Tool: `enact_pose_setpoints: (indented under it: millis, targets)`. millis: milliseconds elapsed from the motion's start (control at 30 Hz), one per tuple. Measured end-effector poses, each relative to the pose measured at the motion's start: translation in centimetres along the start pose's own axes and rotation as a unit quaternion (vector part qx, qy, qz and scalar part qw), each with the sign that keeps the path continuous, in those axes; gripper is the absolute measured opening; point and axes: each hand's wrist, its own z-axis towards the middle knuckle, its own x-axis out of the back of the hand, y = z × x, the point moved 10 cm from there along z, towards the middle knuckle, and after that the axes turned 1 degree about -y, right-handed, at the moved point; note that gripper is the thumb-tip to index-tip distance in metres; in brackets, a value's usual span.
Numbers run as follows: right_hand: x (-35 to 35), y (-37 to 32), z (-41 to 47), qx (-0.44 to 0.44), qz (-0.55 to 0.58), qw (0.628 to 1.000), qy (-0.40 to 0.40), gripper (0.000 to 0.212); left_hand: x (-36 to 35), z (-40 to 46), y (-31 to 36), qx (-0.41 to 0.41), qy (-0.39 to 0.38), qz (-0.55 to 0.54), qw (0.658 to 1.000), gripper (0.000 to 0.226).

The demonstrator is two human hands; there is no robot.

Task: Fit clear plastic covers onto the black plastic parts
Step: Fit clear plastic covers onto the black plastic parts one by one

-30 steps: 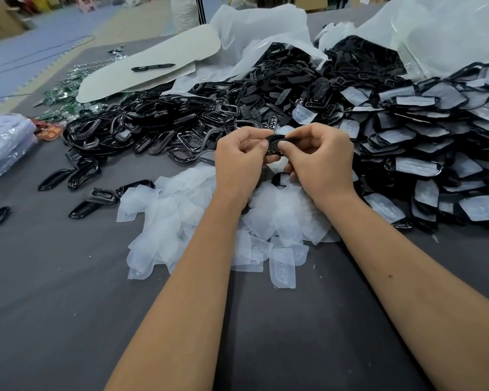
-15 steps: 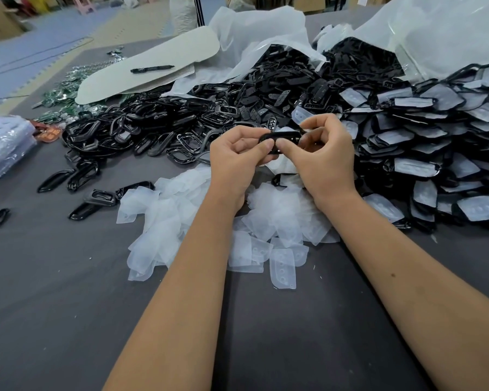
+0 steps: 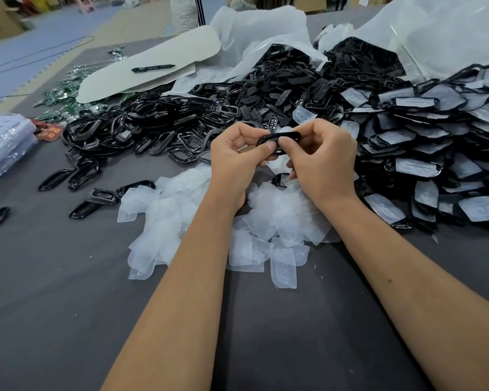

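Black part [image 3: 280, 138] now turned flatter between both hands; no writing legible.

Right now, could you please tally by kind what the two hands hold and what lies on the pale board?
Black plastic part, pinched between left hand and right hand: 1
Black pen on the pale board: 1
Total: 2
I cannot tell whether a clear cover is also in the hands.

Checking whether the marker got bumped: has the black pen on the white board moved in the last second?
No. The black pen lies at the same spot on the white board.
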Motion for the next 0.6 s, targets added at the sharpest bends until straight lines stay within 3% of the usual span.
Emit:
enact_pose_setpoints:
  millis: [167,300,400,500,600]
  targets:
    - [0.4,-1.3,0.0,0.036,-0.034,0.999,0.017,0.016,-0.1,0.1,1.0,-0.034,-0.016,0.006,0.999,0.019]
    - [0.7,-3.0,-0.6,0.094,-0.094,0.990,0.038,0.040,0.4,0.3,2.4,-0.055,-0.013,0.008,0.998,0.022]
    - [-1.8,-4.8,-1.2,0.168,-0.076,0.980,-0.078,0.038,2.2,0.8,2.8,-0.059,0.026,0.003,0.998,0.026]
    - [-5.7,-5.5,-3.2,0.229,-0.113,0.936,-0.240,0.029,3.8,0.9,2.7,-0.053,0.066,0.000,0.996,0.025]
    - [-7.4,-4.3,-3.9,0.222,-0.192,0.909,-0.295,0.039,5.1,0.8,2.3,-0.042,0.110,-0.023,0.993,0.024]
